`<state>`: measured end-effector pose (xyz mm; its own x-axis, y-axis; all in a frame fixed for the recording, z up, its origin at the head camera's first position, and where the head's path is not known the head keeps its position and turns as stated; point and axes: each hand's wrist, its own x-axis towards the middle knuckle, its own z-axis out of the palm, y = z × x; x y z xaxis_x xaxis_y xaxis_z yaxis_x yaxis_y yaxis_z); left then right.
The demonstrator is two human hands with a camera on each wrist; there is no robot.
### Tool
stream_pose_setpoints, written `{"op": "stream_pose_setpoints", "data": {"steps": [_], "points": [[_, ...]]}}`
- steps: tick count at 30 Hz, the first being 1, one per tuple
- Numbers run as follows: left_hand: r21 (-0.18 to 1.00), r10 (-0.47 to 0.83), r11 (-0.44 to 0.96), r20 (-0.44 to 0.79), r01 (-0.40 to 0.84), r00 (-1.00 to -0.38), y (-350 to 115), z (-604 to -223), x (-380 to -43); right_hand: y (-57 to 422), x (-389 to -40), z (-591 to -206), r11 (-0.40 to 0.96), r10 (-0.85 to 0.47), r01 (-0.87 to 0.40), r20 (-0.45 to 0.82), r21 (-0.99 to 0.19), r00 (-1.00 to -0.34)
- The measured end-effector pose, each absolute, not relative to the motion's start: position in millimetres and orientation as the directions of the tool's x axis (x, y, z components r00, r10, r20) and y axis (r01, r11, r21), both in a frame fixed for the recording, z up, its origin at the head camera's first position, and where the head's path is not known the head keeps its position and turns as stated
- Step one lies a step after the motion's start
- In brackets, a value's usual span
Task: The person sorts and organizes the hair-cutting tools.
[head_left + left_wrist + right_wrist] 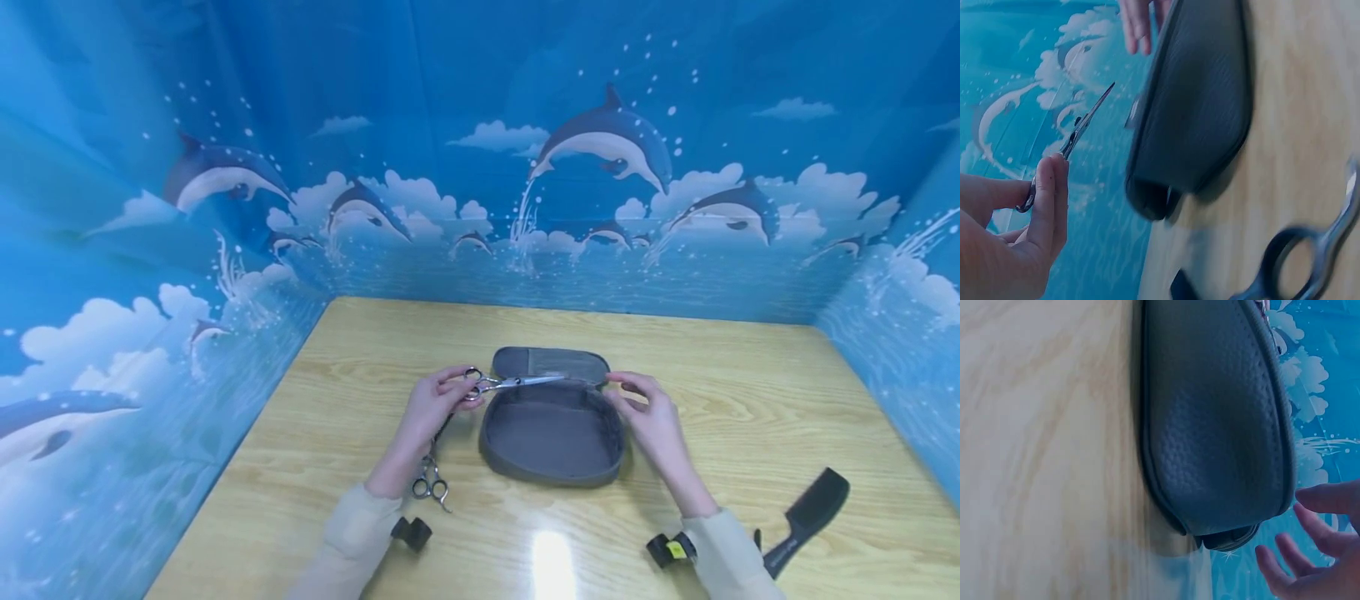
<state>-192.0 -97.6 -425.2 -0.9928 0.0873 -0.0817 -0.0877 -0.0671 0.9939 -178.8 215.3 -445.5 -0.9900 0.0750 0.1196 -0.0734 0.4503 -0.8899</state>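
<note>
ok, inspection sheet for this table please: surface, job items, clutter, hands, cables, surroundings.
Surface: wood-grain tabletop, bright glare patch toward the near edge.
Job items: silver hair scissors, blades pointing right over the rear of a grey case; its lid is open, folded to the far side.
Clutter: second pair of scissors lying beside the left forearm; black handled comb at the right, handle end by the sleeve.
Left hand: grips the silver hair scissors by the finger rings.
Right hand: at the case's right rear edge, fingers spread; contact unclear.
Cables: nothing seen.
Surroundings: blue dolphin-print backdrop.
</note>
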Motion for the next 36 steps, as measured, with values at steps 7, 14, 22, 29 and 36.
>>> {"op": "stream_pose_setpoints", "data": {"steps": [7, 14, 22, 29, 36], "points": [[0.992, 0.037, -0.08, -0.1, -0.103, -0.994, -119.6, -413.8, -210.9, 221.7, -184.9, -447.8, 0.4, -0.005, 0.052, -0.059, -0.915, -0.998], [0.984, 0.033, -0.071, -0.164, -0.166, -0.986, -132.7, -418.3, -226.4, 217.3, -192.3, -450.1, 0.331, -0.045, 0.142, -0.166, -0.933, -0.985], [0.977, 0.044, 0.0, -0.212, -0.212, -0.976, -138.5, -423.5, -238.7, 216.7, -196.5, -456.4, 0.328, -0.045, 0.161, -0.186, -0.931, -0.981], [0.968, 0.08, 0.116, -0.23, -0.221, -0.97, -140.7, -425.2, -250.6, 215.9, -196.1, -453.5, 0.349, -0.054, 0.148, -0.178, -0.925, -0.983], [0.962, 0.125, 0.175, -0.232, -0.209, -0.965, -136.2, -427.6, -258.9, 215.1, -196.6, -452.5, 0.347, -0.051, 0.151, -0.179, -0.926, -0.983]]}}
